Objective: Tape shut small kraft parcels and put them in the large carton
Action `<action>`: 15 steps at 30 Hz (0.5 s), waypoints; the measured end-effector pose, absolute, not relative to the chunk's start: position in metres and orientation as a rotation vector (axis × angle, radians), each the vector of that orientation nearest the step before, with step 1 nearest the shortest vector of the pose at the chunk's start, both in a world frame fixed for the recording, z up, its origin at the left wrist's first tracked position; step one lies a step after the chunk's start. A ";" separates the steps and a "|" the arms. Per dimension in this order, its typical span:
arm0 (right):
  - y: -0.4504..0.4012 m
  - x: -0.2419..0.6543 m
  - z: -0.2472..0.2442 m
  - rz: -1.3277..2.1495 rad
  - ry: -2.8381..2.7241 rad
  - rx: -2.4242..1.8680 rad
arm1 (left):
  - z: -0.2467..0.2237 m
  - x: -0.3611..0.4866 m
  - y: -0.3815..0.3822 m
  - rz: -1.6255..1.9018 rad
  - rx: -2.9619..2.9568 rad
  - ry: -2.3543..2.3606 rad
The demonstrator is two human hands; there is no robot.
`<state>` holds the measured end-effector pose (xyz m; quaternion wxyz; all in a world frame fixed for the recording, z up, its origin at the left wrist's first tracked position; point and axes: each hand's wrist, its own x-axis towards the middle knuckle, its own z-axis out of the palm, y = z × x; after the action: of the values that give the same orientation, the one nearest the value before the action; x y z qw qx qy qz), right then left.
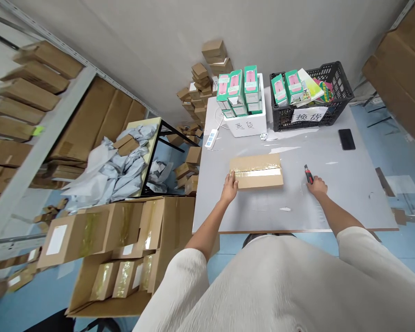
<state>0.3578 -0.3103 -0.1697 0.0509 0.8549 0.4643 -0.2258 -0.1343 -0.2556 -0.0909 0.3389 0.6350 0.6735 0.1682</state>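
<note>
A brown cardboard box lies flat on the grey table, with shiny tape and a pale strip along its top. My left hand rests on the box's left end, its fingers on the edge, holding it against the table. To the right of the box, my right hand is wrapped round a red and black utility knife, whose tip points away from me. A gap of bare table separates the knife from the box.
A white bin of green and pink boxes and a black crate stand at the table's back. A phone lies at right, a power strip at back left. Large open cartons stand left of the table.
</note>
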 end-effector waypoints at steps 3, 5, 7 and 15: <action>-0.310 0.358 -0.172 -0.672 1.457 2.598 | -0.089 -0.135 -0.256 0.427 1.668 1.749; -0.309 0.357 -0.172 -0.690 1.462 2.596 | -0.089 -0.135 -0.256 0.425 1.681 1.750; -0.306 0.356 -0.170 -0.733 1.434 2.611 | -0.090 -0.135 -0.256 0.431 1.687 1.741; -0.278 0.347 -0.128 -0.796 1.555 2.847 | -0.092 -0.135 -0.253 0.517 1.685 1.671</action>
<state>0.3469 -0.2777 -0.1281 -0.0991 0.8481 0.4632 -0.2371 -0.1348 -0.2532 -0.0917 0.3488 0.6502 0.6448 0.1995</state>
